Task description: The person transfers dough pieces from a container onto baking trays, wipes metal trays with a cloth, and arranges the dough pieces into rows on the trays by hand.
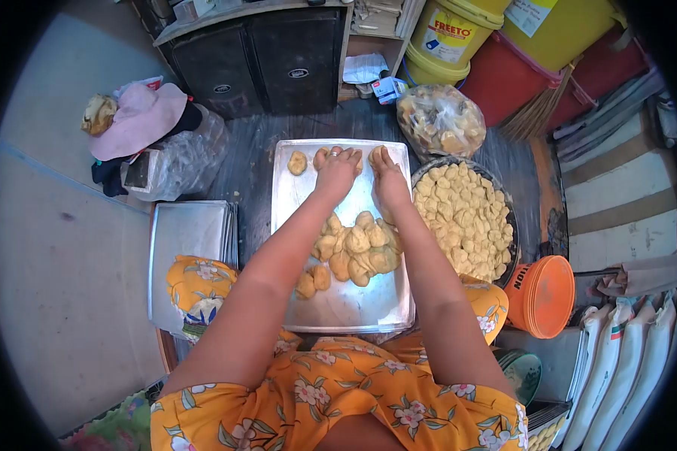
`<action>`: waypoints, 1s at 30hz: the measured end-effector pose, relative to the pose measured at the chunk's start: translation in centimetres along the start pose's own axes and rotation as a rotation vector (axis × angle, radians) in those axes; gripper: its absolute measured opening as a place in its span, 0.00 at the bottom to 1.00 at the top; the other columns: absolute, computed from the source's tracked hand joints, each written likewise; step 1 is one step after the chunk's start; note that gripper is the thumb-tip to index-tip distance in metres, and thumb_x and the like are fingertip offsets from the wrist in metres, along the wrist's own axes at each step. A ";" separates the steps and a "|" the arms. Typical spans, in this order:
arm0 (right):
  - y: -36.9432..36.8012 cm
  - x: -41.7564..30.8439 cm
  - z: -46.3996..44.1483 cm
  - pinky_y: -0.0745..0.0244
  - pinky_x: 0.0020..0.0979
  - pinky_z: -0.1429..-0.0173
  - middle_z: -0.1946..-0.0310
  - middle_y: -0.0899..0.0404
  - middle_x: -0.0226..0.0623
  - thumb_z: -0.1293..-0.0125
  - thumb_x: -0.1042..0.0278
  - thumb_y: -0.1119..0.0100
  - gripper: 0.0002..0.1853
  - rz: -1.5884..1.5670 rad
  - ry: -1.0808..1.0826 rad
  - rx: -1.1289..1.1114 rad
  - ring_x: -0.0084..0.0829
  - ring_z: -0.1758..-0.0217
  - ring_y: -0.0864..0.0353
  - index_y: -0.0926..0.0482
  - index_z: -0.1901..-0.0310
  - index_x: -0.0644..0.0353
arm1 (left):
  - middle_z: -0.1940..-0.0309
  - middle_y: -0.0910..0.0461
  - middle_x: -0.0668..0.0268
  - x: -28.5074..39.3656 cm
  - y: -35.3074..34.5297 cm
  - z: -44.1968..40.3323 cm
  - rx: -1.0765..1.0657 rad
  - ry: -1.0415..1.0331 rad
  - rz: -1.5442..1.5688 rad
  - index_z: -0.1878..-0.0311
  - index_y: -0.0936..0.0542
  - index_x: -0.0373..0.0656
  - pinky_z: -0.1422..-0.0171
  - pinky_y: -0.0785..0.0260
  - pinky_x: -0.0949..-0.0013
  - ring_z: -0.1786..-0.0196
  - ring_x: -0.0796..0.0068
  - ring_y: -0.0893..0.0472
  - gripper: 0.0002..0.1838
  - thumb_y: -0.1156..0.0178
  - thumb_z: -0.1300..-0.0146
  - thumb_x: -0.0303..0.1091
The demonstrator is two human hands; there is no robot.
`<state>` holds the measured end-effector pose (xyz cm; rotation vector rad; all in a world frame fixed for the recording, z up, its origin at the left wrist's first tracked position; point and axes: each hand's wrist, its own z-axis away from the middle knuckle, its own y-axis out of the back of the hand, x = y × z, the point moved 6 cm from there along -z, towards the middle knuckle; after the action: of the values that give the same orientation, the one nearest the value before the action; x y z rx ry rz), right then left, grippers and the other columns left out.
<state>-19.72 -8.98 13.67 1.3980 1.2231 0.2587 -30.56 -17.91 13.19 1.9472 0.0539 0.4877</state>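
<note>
A metal baking tray (301, 197) lies in front of me. My left hand (338, 171), with a ring on one finger, is at its far edge, fingers curled down over a piece of dough. Beside it, my right hand (388, 180) has its fingers closed on another piece at the far right corner. The dough under both hands is partly hidden. One flattened dough round (298, 163) sits at the far left corner. Nearer me is a heap of dough lumps (357, 244), with small dough pieces (313, 281) to its left.
To the right stands a wide round pan full of dough balls (462, 218), with a bag of bread-like pieces (441, 120) behind it. An orange bucket (553, 297) is at right. Stacked trays (188, 248) and a pink hat (139, 120) are at left; a dark cabinet (256, 68) is ahead.
</note>
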 end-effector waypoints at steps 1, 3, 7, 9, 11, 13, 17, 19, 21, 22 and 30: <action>-0.2 0.0 -0.2 0.33 0.42 0.31 0.29 0.39 0.52 0.42 0.79 0.48 0.30 0.048 0.003 -0.049 0.47 0.34 0.28 0.29 0.34 0.54 | 0.38 0.24 0.60 -0.1 -0.1 -0.4 0.024 -0.002 0.048 0.36 0.26 0.47 0.33 0.51 0.45 0.36 0.61 0.30 0.25 0.40 0.37 0.40; 0.1 0.3 -0.2 0.37 0.45 0.28 0.28 0.41 0.50 0.41 0.76 0.47 0.31 0.042 -0.038 -0.136 0.46 0.31 0.32 0.30 0.33 0.53 | 0.36 0.27 0.59 0.2 0.1 -0.7 -0.025 0.002 0.027 0.35 0.27 0.47 0.31 0.53 0.44 0.33 0.60 0.31 0.26 0.41 0.36 0.40; 2.2 0.4 -0.2 0.44 0.54 0.26 0.27 0.41 0.46 0.39 0.73 0.46 0.31 -0.148 -0.068 -0.030 0.47 0.28 0.36 0.32 0.31 0.47 | 0.31 0.31 0.58 2.4 4.5 0.5 0.106 0.047 -0.076 0.32 0.30 0.46 0.27 0.57 0.44 0.29 0.59 0.35 0.26 0.45 0.33 0.37; 1.2 0.5 -0.6 0.42 0.52 0.26 0.27 0.41 0.45 0.38 0.70 0.45 0.31 -0.014 0.003 -0.120 0.48 0.29 0.36 0.33 0.31 0.45 | 0.30 0.33 0.58 1.0 4.6 1.7 0.158 0.180 -0.108 0.31 0.30 0.47 0.28 0.57 0.45 0.28 0.60 0.36 0.25 0.47 0.32 0.35; 1.0 0.2 -0.3 0.41 0.48 0.27 0.27 0.42 0.45 0.39 0.69 0.42 0.32 0.035 0.019 -0.141 0.50 0.30 0.35 0.33 0.31 0.44 | 0.29 0.34 0.58 -1.3 3.6 3.0 0.140 0.275 -0.121 0.31 0.31 0.48 0.28 0.57 0.45 0.27 0.61 0.36 0.25 0.49 0.32 0.34; 3.0 -1.0 0.0 0.38 0.42 0.28 0.26 0.43 0.46 0.41 0.69 0.39 0.33 0.007 -0.015 -0.085 0.52 0.31 0.32 0.32 0.31 0.44 | 0.29 0.34 0.59 -3.9 2.1 3.9 0.065 0.326 -0.114 0.31 0.30 0.49 0.28 0.56 0.44 0.27 0.62 0.36 0.26 0.49 0.34 0.32; 5.0 0.3 4.7 0.28 0.43 0.38 0.40 0.27 0.54 0.48 0.61 0.32 0.34 -0.030 -0.335 -0.309 0.50 0.41 0.24 0.28 0.36 0.50 | 0.28 0.35 0.61 -4.5 2.7 3.5 -0.020 0.209 -0.233 0.32 0.30 0.49 0.30 0.54 0.44 0.26 0.61 0.37 0.26 0.48 0.35 0.32; 4.1 1.0 6.9 0.26 0.42 0.43 0.49 0.22 0.52 0.51 0.63 0.30 0.31 -0.124 -0.305 -0.366 0.48 0.46 0.21 0.26 0.42 0.56 | 0.30 0.33 0.61 -3.5 5.0 3.6 0.125 0.177 -0.217 0.33 0.28 0.50 0.32 0.51 0.45 0.27 0.61 0.36 0.26 0.45 0.36 0.34; 3.9 1.8 7.3 0.24 0.40 0.47 0.56 0.19 0.50 0.53 0.65 0.29 0.28 -0.248 -0.322 -0.263 0.47 0.51 0.18 0.24 0.48 0.60 | 0.32 0.31 0.62 -4.0 6.5 4.1 0.269 0.280 -0.155 0.34 0.27 0.52 0.33 0.49 0.45 0.28 0.60 0.36 0.25 0.42 0.37 0.35; 4.3 2.3 6.7 0.23 0.39 0.49 0.58 0.18 0.49 0.54 0.66 0.28 0.27 -0.323 -0.348 -0.133 0.46 0.54 0.17 0.24 0.50 0.61 | 0.34 0.30 0.62 -5.1 7.3 4.7 0.340 0.401 -0.099 0.35 0.26 0.52 0.34 0.49 0.45 0.29 0.60 0.36 0.25 0.41 0.37 0.35; -2.6 -8.4 0.4 0.21 0.35 0.55 0.64 0.17 0.48 0.51 0.67 0.28 0.21 -0.450 -0.233 -0.040 0.40 0.59 0.16 0.22 0.56 0.64 | 0.55 0.22 0.54 -8.9 6.2 5.0 0.363 0.471 0.290 0.46 0.18 0.42 0.43 0.29 0.61 0.51 0.53 0.21 0.19 0.38 0.42 0.23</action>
<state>-24.28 -16.23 15.52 1.0494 1.2897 -0.1868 -38.04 -27.22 14.25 2.1606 0.1716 1.1921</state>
